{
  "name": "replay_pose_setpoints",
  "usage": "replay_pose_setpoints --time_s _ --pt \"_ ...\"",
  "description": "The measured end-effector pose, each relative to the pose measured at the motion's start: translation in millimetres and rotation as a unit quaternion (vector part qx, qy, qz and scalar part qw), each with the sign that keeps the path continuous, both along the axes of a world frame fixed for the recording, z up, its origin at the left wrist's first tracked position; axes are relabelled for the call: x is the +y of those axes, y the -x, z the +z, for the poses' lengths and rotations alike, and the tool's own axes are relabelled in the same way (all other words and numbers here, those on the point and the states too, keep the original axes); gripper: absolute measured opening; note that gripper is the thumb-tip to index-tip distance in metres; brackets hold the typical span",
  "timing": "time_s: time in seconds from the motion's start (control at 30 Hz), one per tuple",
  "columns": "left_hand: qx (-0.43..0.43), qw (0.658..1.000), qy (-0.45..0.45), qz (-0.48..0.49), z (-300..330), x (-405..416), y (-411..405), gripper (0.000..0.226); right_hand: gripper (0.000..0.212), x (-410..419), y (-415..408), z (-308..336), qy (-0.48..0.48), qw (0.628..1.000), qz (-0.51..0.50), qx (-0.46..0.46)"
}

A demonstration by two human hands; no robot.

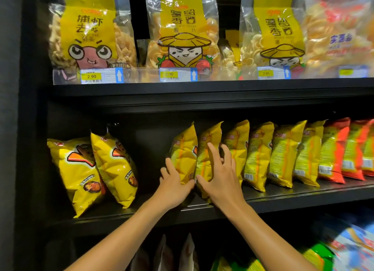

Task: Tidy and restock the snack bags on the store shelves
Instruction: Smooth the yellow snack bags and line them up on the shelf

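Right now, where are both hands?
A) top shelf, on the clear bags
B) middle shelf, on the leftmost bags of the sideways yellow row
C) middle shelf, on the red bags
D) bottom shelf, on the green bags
B: the left hand grips the end yellow bag and the right hand presses the next bag, both on the middle shelf.

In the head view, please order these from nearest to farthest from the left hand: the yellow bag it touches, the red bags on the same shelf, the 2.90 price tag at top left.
1. Yellow bag: under the left hand, middle shelf.
2. 2.90 price tag: upper shelf edge, up and left.
3. Red bags: far right, same shelf.
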State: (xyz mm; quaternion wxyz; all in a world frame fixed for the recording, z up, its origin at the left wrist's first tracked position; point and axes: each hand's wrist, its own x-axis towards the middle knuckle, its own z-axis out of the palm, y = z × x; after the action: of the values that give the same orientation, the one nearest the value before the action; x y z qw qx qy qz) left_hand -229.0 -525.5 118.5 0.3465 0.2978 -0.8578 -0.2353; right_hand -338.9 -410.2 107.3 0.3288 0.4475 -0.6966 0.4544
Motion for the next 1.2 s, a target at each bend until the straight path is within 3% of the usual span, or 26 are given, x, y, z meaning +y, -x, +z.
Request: replay_pose_setpoints --time_s 0.17,0.47,0.67,0.8,0.97,1.1,1.2 --pt "-0.032 0.998 0.056 0.001 -0.4 -1.0 -12.0 0.117 0.098 -0.5 0.8 -0.4 0.006 1.0 -0.005 0.001" --pt "-0.027 0.998 0.047 -0.009 2.4 1.7 -18.8 0.125 0.101 2.0 -1.0 -1.9 0.014 1.0 -0.022 -0.016" --pt "0.033 0.959 0.28 0.033 -3.2 9.1 -69.8 0.093 0.071 12.2 -2.5 -6.7 0.113 0.993 0.024 0.032" --pt "0.069 0.919 0.386 0.046 -20.7 1.6 -125.8 0.054 0.031 25.3 -20.4 -13.3 0.193 0.963 0.131 0.135" --pt "0.004 0.9 0.43 0.076 -62.2 -24.3 -183.4 0.052 0.032 19.5 -75.6 -15.5 0.154 0.911 0.244 0.294" --pt "-0.031 0.896 0.417 0.15 -86.1 -38.4 -207.7 0.056 0.045 -18.7 -115.8 -0.4 0.077 0.936 0.275 0.205" --pt "-0.047 0.894 0.412 0.168 -94.6 -35.9 -209.0 0.057 0.075 -61.1 -138.4 9.3 -0.008 0.966 0.251 0.058"
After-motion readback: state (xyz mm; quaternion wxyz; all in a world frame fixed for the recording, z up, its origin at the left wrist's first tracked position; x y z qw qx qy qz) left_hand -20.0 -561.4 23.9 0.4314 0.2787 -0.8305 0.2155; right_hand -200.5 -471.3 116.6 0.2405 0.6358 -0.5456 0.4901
